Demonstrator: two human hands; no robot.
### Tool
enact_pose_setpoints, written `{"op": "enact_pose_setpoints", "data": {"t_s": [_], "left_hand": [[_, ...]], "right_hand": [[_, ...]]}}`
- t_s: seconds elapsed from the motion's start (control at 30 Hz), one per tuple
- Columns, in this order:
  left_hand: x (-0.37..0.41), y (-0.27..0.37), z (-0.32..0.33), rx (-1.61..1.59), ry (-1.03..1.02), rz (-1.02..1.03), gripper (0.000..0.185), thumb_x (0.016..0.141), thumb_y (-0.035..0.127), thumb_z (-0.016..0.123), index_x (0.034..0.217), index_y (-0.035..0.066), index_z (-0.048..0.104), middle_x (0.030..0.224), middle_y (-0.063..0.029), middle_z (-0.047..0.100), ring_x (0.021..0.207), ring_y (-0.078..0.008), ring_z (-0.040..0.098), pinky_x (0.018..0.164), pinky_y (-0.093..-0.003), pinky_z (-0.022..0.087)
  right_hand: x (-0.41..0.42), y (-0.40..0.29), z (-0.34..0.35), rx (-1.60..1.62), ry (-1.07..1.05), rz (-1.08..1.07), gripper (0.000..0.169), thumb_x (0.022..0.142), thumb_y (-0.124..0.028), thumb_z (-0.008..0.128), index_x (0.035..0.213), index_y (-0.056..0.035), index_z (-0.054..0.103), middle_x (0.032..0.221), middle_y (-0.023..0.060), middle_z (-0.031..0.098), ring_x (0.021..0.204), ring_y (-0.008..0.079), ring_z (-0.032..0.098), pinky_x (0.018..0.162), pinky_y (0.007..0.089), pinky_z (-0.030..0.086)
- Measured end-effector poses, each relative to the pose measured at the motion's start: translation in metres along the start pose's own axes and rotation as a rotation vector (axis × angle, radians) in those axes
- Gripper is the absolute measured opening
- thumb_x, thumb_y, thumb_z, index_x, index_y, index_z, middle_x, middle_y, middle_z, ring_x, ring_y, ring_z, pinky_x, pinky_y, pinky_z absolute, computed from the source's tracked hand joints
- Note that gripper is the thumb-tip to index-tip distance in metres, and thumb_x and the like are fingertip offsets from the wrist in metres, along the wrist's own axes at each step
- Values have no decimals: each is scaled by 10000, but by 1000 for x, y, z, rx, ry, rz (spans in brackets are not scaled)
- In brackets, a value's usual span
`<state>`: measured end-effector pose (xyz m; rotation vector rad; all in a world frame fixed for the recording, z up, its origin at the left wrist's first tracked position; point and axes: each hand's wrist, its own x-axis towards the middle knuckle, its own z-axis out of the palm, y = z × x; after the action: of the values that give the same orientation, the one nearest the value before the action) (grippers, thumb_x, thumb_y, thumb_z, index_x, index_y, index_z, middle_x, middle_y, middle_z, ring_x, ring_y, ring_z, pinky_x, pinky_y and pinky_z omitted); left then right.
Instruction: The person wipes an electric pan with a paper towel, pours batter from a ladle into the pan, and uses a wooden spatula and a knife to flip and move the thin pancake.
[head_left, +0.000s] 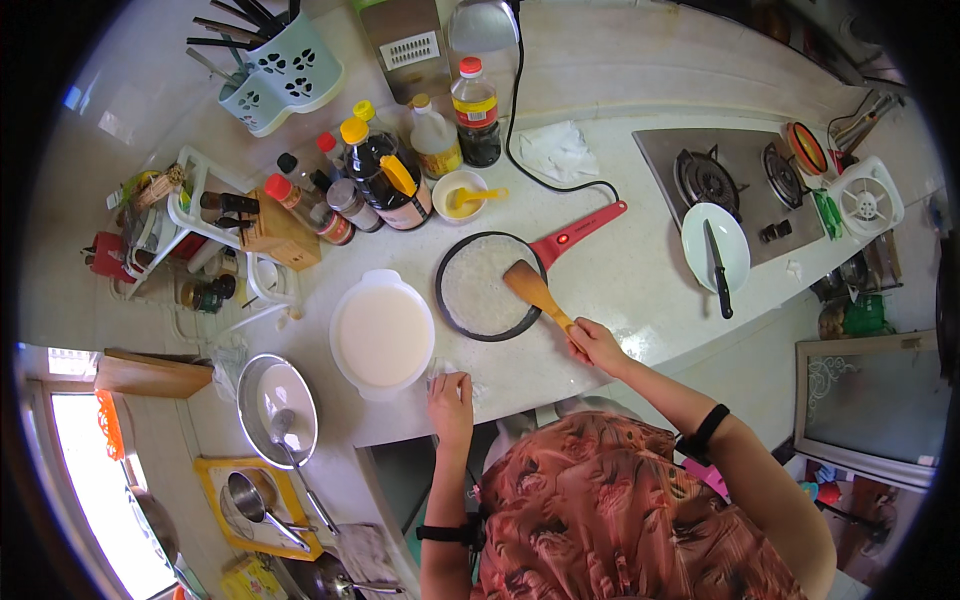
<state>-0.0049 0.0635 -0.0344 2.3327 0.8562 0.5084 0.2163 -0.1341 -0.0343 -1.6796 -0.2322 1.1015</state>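
Note:
My right hand (598, 346) grips the handle of a wooden spatula (541, 294). The spatula's flat blade lies over the right part of a pale, thin crepe (480, 285) that covers most of an electric crepe pan (441, 306). From the pan a red handle (581, 231) with a lit red light runs to the upper right. My left hand (450, 405) rests at the counter's front edge with its fingers bent down, beside something clear and crumpled; whether it holds this is hidden. Just left of the pan stands a white plastic bowl (382, 334) of pale liquid batter.
A steel bowl (276, 409) with batter and a ladle (283, 426) stands at left. Sauce bottles (390, 180) and a small bowl with a yellow brush (459, 199) line the back. Rightwards, a plate (697, 240) bearing a knife (716, 262) overlaps the gas hob (750, 217). A black cord (513, 105) runs from the pan.

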Motion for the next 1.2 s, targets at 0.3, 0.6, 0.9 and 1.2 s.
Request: {"op": "enact_pose_setpoints", "data": {"t_s": [0.3,0.6,0.9,1.2], "left_hand": [[-20,-1,-9,92,7,50,207,746,32,690,943,37,627,1058,-110,567,992,-324,527,858,-421,443],[-32,-19,3,56,-27,-26,282,746,15,681,1017,28,604,1108,-139,542,1042,-340,518,884,-417,443],[-22,-3,-1,80,32,3,244,771,18,655,1012,26,617,1105,-119,558,1029,-331,522,872,-413,443],[41,50,27,167,16,142,411,805,148,661,1202,66,595,1015,-82,532,990,-276,490,854,-426,393]], "right_hand": [[2,17,1,16,-5,-57,300,969,-299,472,804,-57,537,652,5,525,589,79,475,547,241,394],[-14,21,2,-152,15,-33,294,965,-295,488,827,-41,544,663,7,533,596,84,480,567,246,412],[-22,11,-11,-51,25,-79,284,983,-282,469,840,-48,543,663,1,522,573,72,468,525,221,389],[7,-4,-30,-105,101,-32,313,975,-301,480,822,-38,552,655,13,533,543,76,478,489,232,393]]}}
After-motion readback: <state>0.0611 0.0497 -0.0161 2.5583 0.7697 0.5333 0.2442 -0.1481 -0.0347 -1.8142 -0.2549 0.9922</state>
